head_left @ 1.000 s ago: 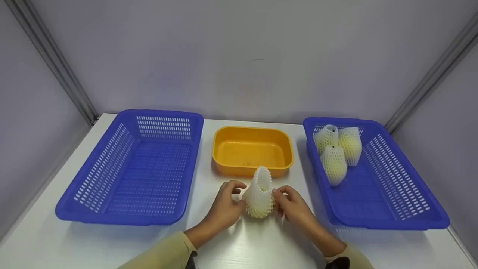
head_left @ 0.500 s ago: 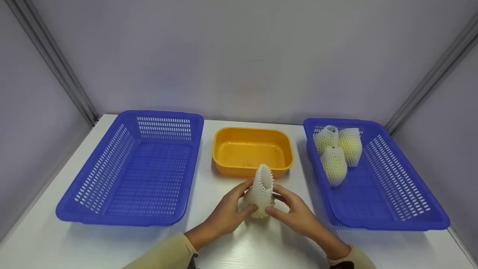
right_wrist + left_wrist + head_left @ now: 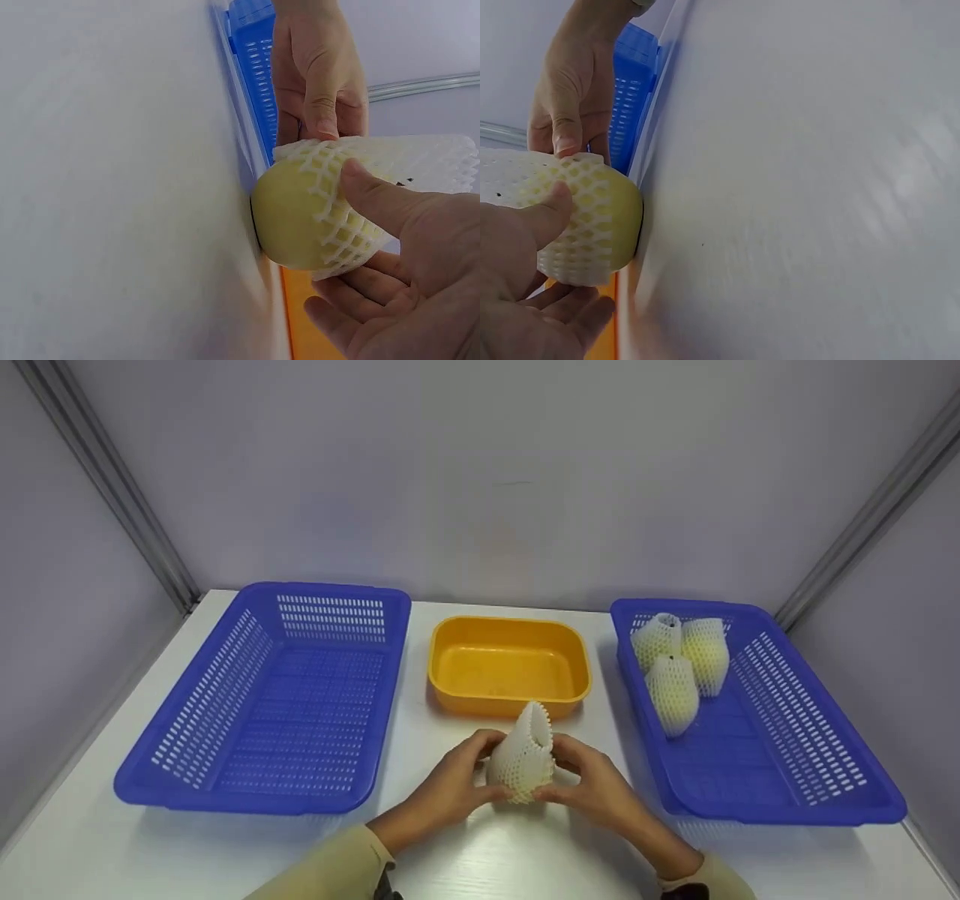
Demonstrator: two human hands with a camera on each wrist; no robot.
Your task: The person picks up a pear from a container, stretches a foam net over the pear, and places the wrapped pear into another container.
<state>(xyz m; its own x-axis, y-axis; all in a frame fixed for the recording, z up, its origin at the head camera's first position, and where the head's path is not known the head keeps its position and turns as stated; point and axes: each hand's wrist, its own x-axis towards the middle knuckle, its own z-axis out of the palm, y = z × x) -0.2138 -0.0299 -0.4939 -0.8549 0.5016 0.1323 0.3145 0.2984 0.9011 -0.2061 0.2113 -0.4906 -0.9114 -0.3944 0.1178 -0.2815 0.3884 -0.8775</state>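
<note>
A round yellow-green fruit (image 3: 289, 217), with a dark stem tip inside its sleeve, stands on the table in front of me. A white foam net sleeve (image 3: 525, 754) covers its upper part and rises above it to a pointed, jagged opening. In both wrist views the fruit's lower part is bare. My left hand (image 3: 448, 780) grips the sleeve from the left, thumb in front and fingers behind. From the right, my right hand (image 3: 600, 784) grips it the same way. The far fingertips are hidden behind the sleeve in the head view.
A yellow-orange tub (image 3: 510, 701) stands just behind the hands. A blue slotted basket (image 3: 390, 690) is on the left. On the right, another blue basket (image 3: 840, 735) holds 3 net-sleeved fruits (image 3: 671, 696). Walls enclose the white table (image 3: 480, 859).
My hands have gone from fingertip holds at the sleeve's sides to a fuller grip, thumbs in front. The sleeve now sits lower than half a second ago, its tip slightly further right.
</note>
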